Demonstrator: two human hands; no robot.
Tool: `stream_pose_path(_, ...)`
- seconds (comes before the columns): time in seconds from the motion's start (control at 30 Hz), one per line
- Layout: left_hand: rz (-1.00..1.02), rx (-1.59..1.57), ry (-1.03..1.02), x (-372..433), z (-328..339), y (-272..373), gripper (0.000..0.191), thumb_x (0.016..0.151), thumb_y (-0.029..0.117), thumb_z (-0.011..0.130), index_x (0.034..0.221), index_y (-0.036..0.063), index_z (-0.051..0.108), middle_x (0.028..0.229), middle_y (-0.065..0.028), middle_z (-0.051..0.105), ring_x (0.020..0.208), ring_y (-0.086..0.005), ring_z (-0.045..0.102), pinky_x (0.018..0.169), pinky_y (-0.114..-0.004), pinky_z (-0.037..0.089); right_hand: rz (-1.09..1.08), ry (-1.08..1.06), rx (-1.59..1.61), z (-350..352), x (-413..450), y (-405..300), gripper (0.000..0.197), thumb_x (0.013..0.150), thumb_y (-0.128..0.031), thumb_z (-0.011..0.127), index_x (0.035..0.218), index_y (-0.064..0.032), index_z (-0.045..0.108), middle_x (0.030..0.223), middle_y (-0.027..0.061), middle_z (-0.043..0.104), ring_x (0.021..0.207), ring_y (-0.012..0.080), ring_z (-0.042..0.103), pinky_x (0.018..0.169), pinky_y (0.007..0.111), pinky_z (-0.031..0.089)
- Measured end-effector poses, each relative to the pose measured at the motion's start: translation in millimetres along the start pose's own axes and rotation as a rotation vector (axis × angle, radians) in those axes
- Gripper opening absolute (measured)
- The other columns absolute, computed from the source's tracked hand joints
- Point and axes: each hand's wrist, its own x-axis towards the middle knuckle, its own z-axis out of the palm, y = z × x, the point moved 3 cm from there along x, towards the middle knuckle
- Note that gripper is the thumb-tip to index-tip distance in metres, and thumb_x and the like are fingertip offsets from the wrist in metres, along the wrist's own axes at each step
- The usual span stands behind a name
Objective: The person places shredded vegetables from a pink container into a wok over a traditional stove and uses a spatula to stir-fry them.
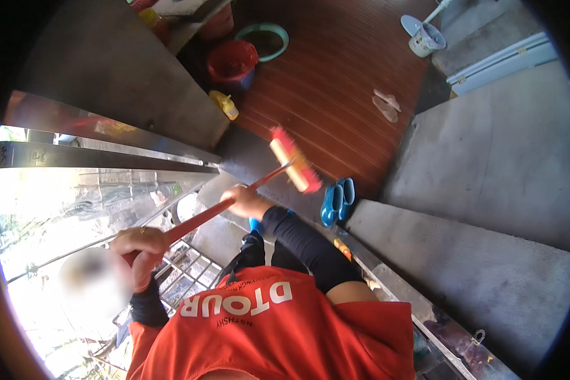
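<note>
My left hand point(140, 247) grips the upper end of a long red handle. Farther down the same shaft, my right hand point(244, 202) is closed around it. The handle belongs to a scrubbing broom point(289, 159) with a pale block and red bristles. Its head is slightly blurred above the dark sill at the edge of the red-brown floor point(323, 95); I cannot tell whether the bristles touch down. A pair of shiny blue rubber boots point(337, 202) stands to the right of the broom head.
A yellow bottle point(224, 104), a bin with a red liner point(232, 61) and a teal basin point(266, 42) are at the far left. Clear plastic point(387, 105) lies on the floor. A white bucket point(427, 42) stands far right. Grey walls point(494, 137) and a metal door frame point(99, 156) flank the doorway.
</note>
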Motion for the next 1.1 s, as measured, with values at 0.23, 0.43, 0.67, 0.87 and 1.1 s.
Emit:
stream_pose_path(0.23, 0.349, -0.046, -0.064, -12, -7, 91, 0.015, 0.074, 0.013, 0.052, 0.064, 0.0013, 0.051, 0.043, -0.0012, 0.047, 0.032, -0.0098, 0.044, 0.031, -0.022, 0.042, -0.05, -0.216, 0.339, 71, 10, -105, 0.007, 0.069, -0.002, 0.053, 0.076, -0.002, 0.056, 0.072, 0.0136, 0.059, 0.069, 0.0237, 0.057, 0.063, 0.033, 0.042)
stream_pose_path(0.43, 0.519, -0.466, -0.387, -28, -50, 104, 0.014, 0.072, 0.009, 0.057, 0.063, 0.0053, 0.048, 0.047, 0.0018, 0.049, 0.041, -0.0096, 0.051, 0.039, -0.023, 0.046, -0.051, -0.368, 0.225, 24, 1, -147, 0.011, 0.068, -0.001, 0.051, 0.079, -0.0012, 0.055, 0.072, 0.0167, 0.057, 0.069, 0.0273, 0.058, 0.063, 0.034, 0.042)
stream_pose_path(0.67, 0.047, 0.208, -0.13, -31, 13, -22, 0.009, 0.064, -0.005, 0.049, 0.069, 0.0, 0.055, 0.064, -0.0106, 0.055, 0.059, -0.0257, 0.054, 0.055, -0.031, 0.043, 0.026, -0.106, -0.33, -54, 16, 32, 0.006, 0.069, -0.008, 0.055, 0.07, -0.0067, 0.061, 0.072, 0.0126, 0.061, 0.07, 0.0287, 0.058, 0.064, 0.036, 0.045)
stream_pose_path(0.87, 0.029, 0.014, 0.288, -59, -12, -25, 0.014, 0.083, 0.003, 0.041, 0.075, 0.0004, 0.053, 0.061, -0.009, 0.054, 0.047, -0.0147, 0.047, 0.046, -0.025, 0.038, -0.025, -0.379, -0.239, 14, 45, 12, 0.01, 0.069, -0.012, 0.056, 0.075, -0.0075, 0.061, 0.073, 0.0133, 0.061, 0.075, 0.0293, 0.058, 0.067, 0.037, 0.044)
stream_pose_path(1.1, 0.146, 0.002, 0.35, -23, -12, 73, 0.012, 0.083, 0.004, 0.038, 0.084, -0.0025, 0.048, 0.044, -0.0004, 0.039, 0.036, -0.0099, 0.039, 0.04, -0.025, 0.038, -0.048, -0.551, 0.185, 67, 25, -86, 0.008, 0.068, -0.004, 0.055, 0.075, -0.0044, 0.059, 0.068, 0.0103, 0.06, 0.066, 0.0202, 0.058, 0.061, 0.03, 0.044)
